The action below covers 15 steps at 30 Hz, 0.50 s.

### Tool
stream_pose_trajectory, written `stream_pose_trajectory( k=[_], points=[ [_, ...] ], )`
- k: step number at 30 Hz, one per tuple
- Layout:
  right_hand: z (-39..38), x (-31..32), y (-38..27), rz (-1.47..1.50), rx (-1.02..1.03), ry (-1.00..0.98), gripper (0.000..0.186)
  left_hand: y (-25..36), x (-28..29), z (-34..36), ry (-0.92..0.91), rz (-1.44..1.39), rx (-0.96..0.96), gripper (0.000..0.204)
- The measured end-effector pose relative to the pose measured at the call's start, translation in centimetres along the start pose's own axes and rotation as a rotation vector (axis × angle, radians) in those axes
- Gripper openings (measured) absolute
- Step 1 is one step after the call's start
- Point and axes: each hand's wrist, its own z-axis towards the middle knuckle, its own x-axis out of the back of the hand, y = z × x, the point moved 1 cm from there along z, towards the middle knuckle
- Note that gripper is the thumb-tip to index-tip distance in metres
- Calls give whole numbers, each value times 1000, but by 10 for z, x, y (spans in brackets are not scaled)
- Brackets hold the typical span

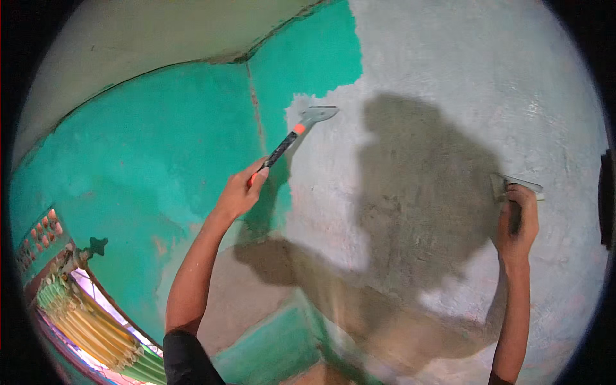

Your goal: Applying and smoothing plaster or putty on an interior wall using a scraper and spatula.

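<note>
- Yellow-and-green curtain point(90, 321), bunched and hanging in folds at the lower left, below a pierced block panel point(43, 236) with reddish openings.
- Dark, lobed fitting point(97, 246), projecting beside the upper end of the curtain.
- Plain, pale ceiling point(147, 38), meeting the wall along a dark, uneven line.
- Green wall point(160, 141), patchy and faded toward its lower part, running to a vertical corner with a cracked, brownish seam.
- Dark sleeve point(186, 356), at the lower edge, around the left upper arm.
- Left hand point(240, 190), raised before the green wall, with fingers closed around the lower part of a scraper handle.
- Scraper point(280, 151), black-handled with orange-red bands, slanting up and to the right; pale, flat blade over the whitish coat, near its ragged border with the green paint; contact with the surface: cannot tell.
- Large shadow point(423, 192) of a head and arms, cast over the coated wall between both hands.
- Right hand point(521, 224), raised at the right, with fingers bent and gripping a flat blade point(530, 185) close to the wall; grip partly hidden behind the fingers.
- Whitish coated wall point(558, 115), streaked and uneven, with glossy spots at the upper right.
</note>
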Motion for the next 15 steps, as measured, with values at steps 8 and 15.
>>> stream_pose_trajectory(
  k=[8,15],
  points=[
    [1,-2,-1,-6,14,15,26,4,6,-3,31,11,4,44],
    [1,0,0,-13,23,1,26,3,10,-1,-12,40,6,43]
  ],
)
